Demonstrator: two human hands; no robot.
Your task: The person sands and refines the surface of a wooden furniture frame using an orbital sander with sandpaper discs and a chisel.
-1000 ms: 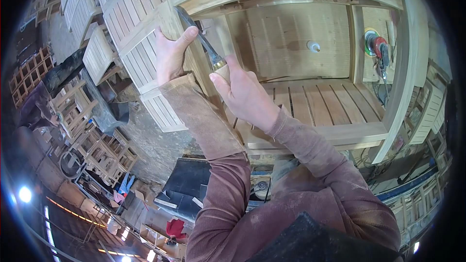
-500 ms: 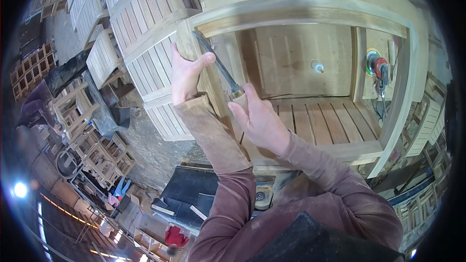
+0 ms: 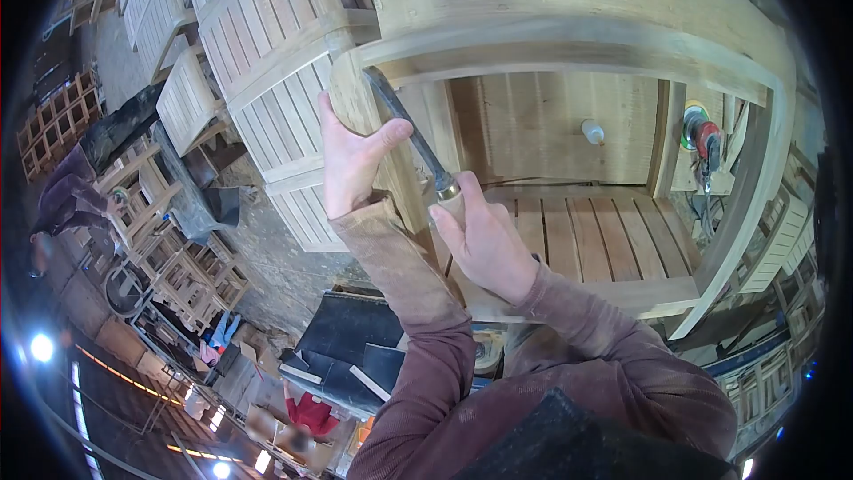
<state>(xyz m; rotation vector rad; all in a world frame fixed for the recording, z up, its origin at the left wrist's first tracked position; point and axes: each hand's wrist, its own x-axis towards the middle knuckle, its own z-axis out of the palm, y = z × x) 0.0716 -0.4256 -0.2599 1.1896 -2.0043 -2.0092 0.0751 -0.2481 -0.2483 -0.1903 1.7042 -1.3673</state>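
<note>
One long-bladed tool runs toward eleven o'clock from the right hand, which is wrapped firmly round its handle. Its tip lies at the wooden frame. Nearer that tip, at ten o'clock from the grip, the left hand spreads wide, thumb apart.

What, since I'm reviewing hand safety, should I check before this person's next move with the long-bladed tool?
1. Right hand gripping the tool handle: ok, fingers closed around it.
2. Left hand well clear of the blade: not ok, its thumb is close beside it.
3. Blade tip touching the wooden frame: cannot tell from this angle.
4. Wooden frame clamped: cannot tell; no clamp shows.
5. Red sander out of the way: ok, it lies apart from both hands.
</note>
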